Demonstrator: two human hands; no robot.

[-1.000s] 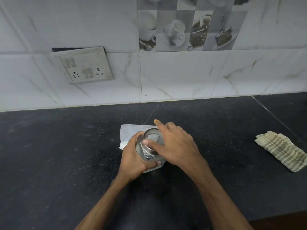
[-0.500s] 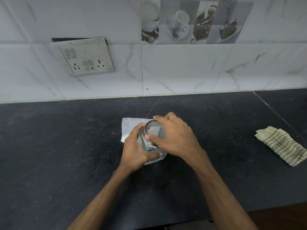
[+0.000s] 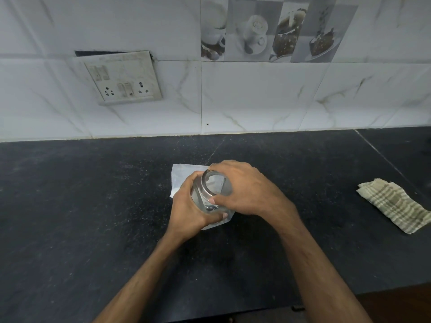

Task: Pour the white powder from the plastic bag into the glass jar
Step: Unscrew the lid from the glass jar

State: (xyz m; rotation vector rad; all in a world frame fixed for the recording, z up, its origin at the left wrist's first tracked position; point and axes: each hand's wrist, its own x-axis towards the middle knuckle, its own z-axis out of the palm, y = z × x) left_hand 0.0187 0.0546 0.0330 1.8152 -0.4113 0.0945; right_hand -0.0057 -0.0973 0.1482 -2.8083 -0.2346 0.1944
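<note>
Both hands on the glass jar (image 3: 210,194), over the plastic bag (image 3: 182,178) on the dark counter (image 3: 93,206).

Left hand (image 3: 189,210) wrapped around the jar's body from the left, fingers curled under its near side, thumb up along the glass. Right hand (image 3: 242,190) closed over the metal lid (image 3: 206,186) at the jar's top, thumb pressed on the near rim, fingers hooked over the far rim. Jar tilted a little toward the right, held near the middle of the counter, with the bag lying flat beneath and behind it, corners showing at upper left and lower right. Powder inside the bag not clearly made out. Folded striped cloth (image 3: 394,206) well apart at the right. Switch plate (image 3: 123,78) on the tiled wall (image 3: 256,101) behind.
</note>
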